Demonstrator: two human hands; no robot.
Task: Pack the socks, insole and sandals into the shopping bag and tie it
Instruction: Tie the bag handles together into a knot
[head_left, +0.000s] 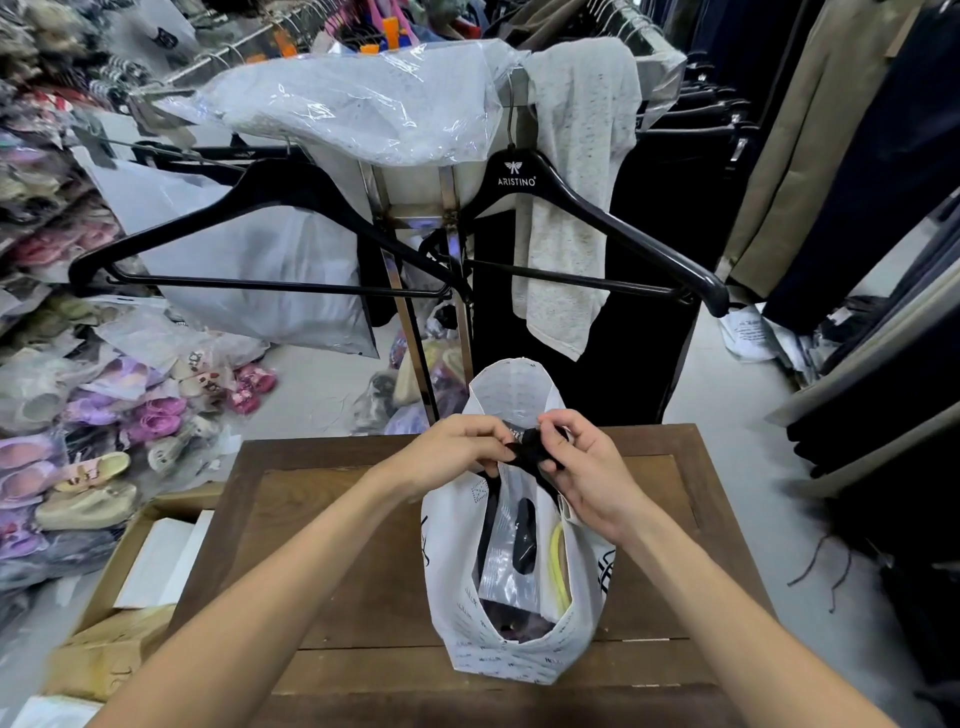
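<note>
I see both hands meeting just above the middle of the frame, over the mouth of the white shopping bag (519, 644). My left hand (457, 452) and right hand (587, 467) are each pinched on the bag's black handles (530, 449), which are bunched into 1 dark knot-like wad between the fingertips; from there 2 black strips run down to the bag's rim. The bag stands upright on the brown wooden table (332, 545) at lower centre, its long axis running from the near table edge up toward the hands, and its mouth gapes toward me. Inside I can make out a clear plastic packet (506, 571) with a dark oval shape on it, a yellow-green curved edge (558, 566) beside it on the right, and something dark purple at the bottom; I cannot tell which item is which.

Behind the table stands a metal rack with 2 black hangers (587, 228), 1 marked ARISTINO, and a grey garment (576, 208). Bagged pink and purple children's sandals (150, 410) pile up at the left; dark clothing hangs at the right.
</note>
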